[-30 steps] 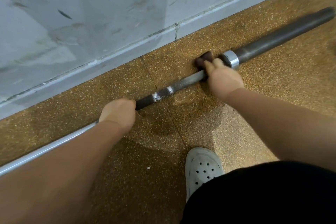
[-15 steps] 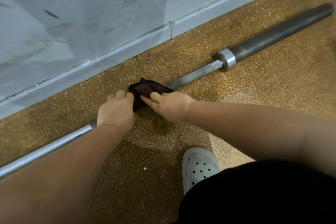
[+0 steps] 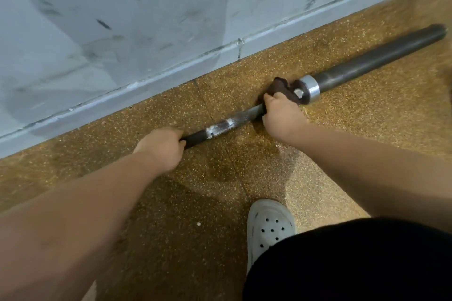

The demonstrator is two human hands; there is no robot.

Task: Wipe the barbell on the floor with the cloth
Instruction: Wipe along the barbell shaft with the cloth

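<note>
A barbell (image 3: 234, 121) lies on the speckled floor (image 3: 171, 227) along the foot of a grey wall (image 3: 122, 19), its long axis running from lower left to upper right. The left hand (image 3: 161, 148) wraps its fingers round the shaft. The right hand (image 3: 281, 115) clenches a dark cloth (image 3: 281, 85) on the shaft, just beside the silver collar (image 3: 311, 89).
</note>
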